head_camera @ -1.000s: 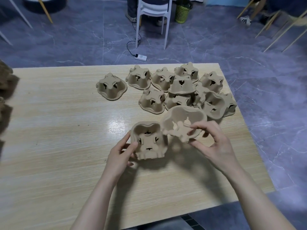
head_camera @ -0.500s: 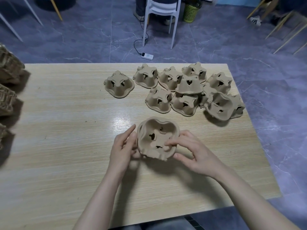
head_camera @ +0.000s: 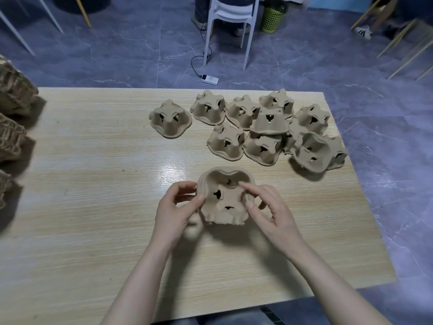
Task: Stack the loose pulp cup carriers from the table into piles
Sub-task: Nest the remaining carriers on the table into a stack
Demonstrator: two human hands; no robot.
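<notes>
Where both forearms reach in from the near edge: the two hands meet over the middle of the tabletop (head_camera: 93, 231), each on the same nested carriers.
Left hand (head_camera: 174, 212): fingers curled round the left rim of the held carriers (head_camera: 223, 198), thumb on the rim's front, so it grips them.
Right hand (head_camera: 269, 209): index finger stretched across the inside of the top carrier, thumb pinching the right rim, the other fingers curled loosely behind; it grips the same carriers.
Held carriers: at least two nested together, hollow side facing the camera and tilted up off the tabletop, a shadow beneath them.
Loose carriers (head_camera: 269, 132): a cluster farther back toward the right far corner, most lying bottom up, several touching or overlapping, one resting on top of others.
Tipped carrier (head_camera: 310, 152): at the right of the cluster, lying on its side with the hollow facing the camera.
Single carrier (head_camera: 170, 119): bottom up, just left of the cluster and apart from it.
Stacked piles (head_camera: 11, 118): brown ribbed stacks at the left edge of the tabletop, only partly in view.
Floor beyond: grey tiles, a white chair (head_camera: 230, 17) with someone's legs behind it, a white power strip (head_camera: 210, 79) with a black cord, a green mesh bin (head_camera: 273, 18).
</notes>
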